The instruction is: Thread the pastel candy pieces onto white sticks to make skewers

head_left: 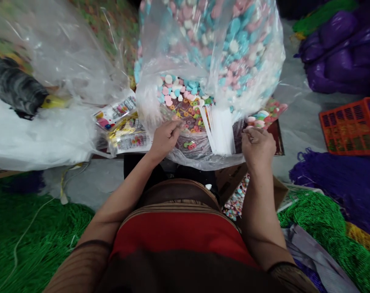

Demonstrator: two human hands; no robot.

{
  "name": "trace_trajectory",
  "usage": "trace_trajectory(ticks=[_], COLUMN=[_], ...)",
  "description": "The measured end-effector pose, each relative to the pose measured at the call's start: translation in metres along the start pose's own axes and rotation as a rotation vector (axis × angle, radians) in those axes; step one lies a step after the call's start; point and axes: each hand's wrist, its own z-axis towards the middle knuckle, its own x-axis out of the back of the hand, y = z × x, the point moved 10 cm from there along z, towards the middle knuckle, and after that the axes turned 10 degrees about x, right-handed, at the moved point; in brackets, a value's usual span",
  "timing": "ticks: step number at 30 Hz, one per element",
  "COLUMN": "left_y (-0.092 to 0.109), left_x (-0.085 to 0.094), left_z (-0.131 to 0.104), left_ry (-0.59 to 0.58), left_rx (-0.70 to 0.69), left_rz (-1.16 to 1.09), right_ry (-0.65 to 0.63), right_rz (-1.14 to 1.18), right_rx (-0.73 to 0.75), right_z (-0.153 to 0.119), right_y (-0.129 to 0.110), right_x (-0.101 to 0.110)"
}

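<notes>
- The fingers of the left hand (166, 137) and right hand (260, 148) are drawn in close to the thumbs; whether anything is pinched in either cannot be told, the tips being blurred.
- The left hand is held at the near edge of the ring candies (193, 110); soft rings are best lifted with 2 fingertips, so that they are not squashed.
- The right hand is placed just below a cluster of pink, white and blue candies (260, 118); any hold there is best left light.
- Between the 2 hands, white sticks (224, 131) are laid in a loose bundle; they are best drawn 1 at a time, so that the rest are not scattered.
- Beyond, more pastel candies (173, 86) are heaped below a large clear bag (249, 53); its film is best kept off the fingers.
- On the left, printed packets (131, 140) are stacked, best left undisturbed by the forearm.
</notes>
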Motion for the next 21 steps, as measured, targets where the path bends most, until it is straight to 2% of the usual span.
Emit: trace_trajectory(ticks=[2, 5, 8, 13, 21], left_y=[0.0, 0.0, 0.0, 0.003, 0.006], left_x=[-0.001, -0.002, -0.003, -0.003, -0.003], left_z=[0.001, 0.0, -0.002, -0.004, -0.004], left_ry=[-0.008, -0.014, -0.018, 0.0, 0.001], left_rx=[-0.006, -0.02, -0.029, -0.08, -0.112], left_rz=[0.001, 0.011, 0.029, 0.026, 0.008], right_ry=[0.029, -0.081, -0.162, -0.175, -0.221], right_rz=[0.056, 0.123, 0.079, 0.069, 0.038], right_rx=[0.034, 0.101, 0.062, -0.015, -0.073], right_z=[0.005, 0.019, 0.032, 0.043, 0.042], right_y=[-0.022, -0.065, -0.087, -0.085, -0.08], right_x=[0.001, -0.019, -0.037, -0.046, -0.046])
